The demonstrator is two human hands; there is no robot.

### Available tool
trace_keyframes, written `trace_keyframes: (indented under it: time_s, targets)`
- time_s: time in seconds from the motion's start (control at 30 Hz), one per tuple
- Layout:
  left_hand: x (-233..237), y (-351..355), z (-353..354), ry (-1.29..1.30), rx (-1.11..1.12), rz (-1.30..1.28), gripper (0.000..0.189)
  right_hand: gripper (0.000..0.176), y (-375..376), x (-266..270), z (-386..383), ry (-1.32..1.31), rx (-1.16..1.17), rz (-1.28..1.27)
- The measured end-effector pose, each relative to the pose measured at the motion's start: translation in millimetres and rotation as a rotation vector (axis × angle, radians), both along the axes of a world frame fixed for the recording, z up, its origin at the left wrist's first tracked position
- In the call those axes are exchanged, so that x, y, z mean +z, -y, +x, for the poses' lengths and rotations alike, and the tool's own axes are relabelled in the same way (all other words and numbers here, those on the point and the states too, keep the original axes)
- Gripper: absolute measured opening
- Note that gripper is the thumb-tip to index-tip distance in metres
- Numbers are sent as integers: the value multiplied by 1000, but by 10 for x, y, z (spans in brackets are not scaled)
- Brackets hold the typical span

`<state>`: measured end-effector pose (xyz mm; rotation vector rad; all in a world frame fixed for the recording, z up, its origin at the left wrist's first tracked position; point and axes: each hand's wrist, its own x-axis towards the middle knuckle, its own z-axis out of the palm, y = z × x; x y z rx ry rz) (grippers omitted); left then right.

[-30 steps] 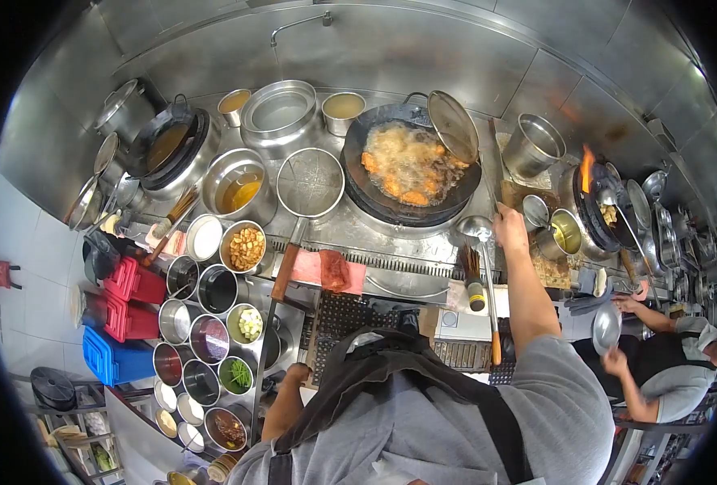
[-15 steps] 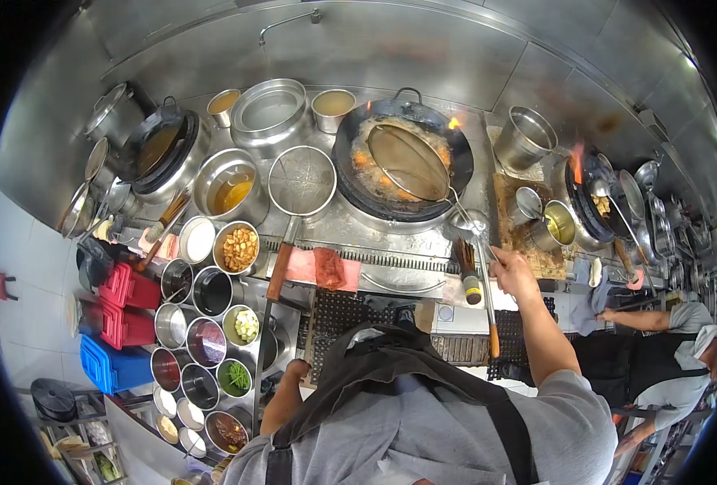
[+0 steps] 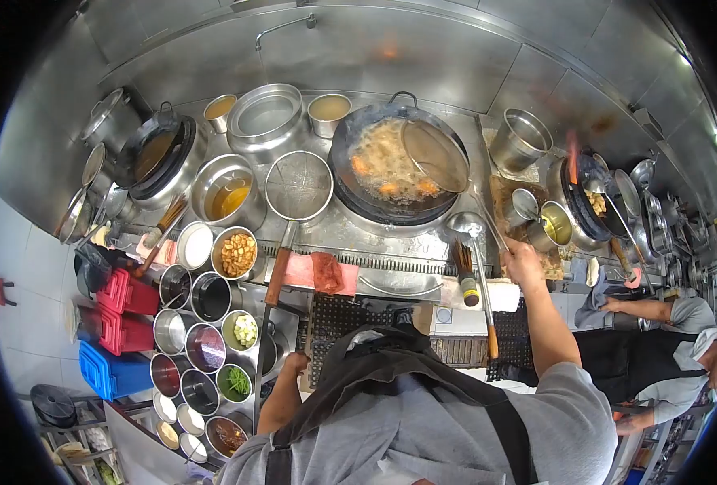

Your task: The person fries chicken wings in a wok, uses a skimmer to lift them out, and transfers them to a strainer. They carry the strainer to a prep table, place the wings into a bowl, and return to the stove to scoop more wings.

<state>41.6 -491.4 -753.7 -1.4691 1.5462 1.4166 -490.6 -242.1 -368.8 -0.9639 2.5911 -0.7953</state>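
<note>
My right hand (image 3: 523, 265) is closed round the handle of a round strainer (image 3: 435, 158), whose disc tilts over the right side of a large wok (image 3: 399, 208). Orange pieces (image 3: 389, 187) bubble in the frothy oil there. Just left of that hand, a ladle (image 3: 465, 224) lies with its long handle toward my body, beside a short bamboo brush (image 3: 467, 279). My left hand (image 3: 296, 362) hangs low by the counter edge near the ingredient pots; its fingers are too small and turned away to tell their pose.
A second strainer (image 3: 298, 186) rests left of the wok, beside an oil pot (image 3: 229, 192). Several ingredient pots, including green vegetables (image 3: 234, 381), stand lower left. At the right, a co-worker (image 3: 649, 356) holds a grey cloth (image 3: 592, 307) near another flaming wok (image 3: 582, 198).
The strainer has shifted right across the wok, uncovering more of the bubbling oil and orange pieces. My right hand has moved slightly right.
</note>
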Motion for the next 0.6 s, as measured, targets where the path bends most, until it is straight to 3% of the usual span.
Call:
trace_keyframes:
  time_s: [0.07, 0.1, 0.13, 0.2, 0.23, 0.37, 0.43, 0.47, 0.53, 0.57, 0.6]
  targets:
    - [-380, -84, 279, -186, -379, -140, 38, 21, 76, -39, 61, -72, 53, -2]
    - [-504, -135, 344, -132, -445, -101, 42, 20, 136, -30, 123, 83, 6, -19]
    - [-455, -170, 361, -131, -439, -104, 42, 19, 188, -25, 152, 237, -37, -36]
    - [-268, -309, 396, 59, 32, 185, 41, 20, 206, -22, 205, 305, -55, -57]
    - [-272, -334, 479, -81, -375, 23, 33, 21, 220, 25, 262, 272, -49, -66]
    - [-362, -423, 538, 10, -370, 27, 29, 26, 471, -12, 302, 204, -19, -81]
    - [-544, -450, 564, 146, 35, 130, 28, 23, 697, -65, 336, 249, 6, -83]
    - [-433, -430, 561, 147, 36, 127, 28, 23, 806, -171, 330, 250, 8, -86]
    - [-27, -340, 417, 17, -12, 76, 27, 18, 1036, -429, 298, -75, 124, 46]
    - [26, -307, 333, 17, -10, 75, 27, 18, 1136, -581, 288, -75, 126, 45]
    - [18, -280, 281, 49, -19, 33, 26, 15, 1234, -734, 282, -314, 183, -33]
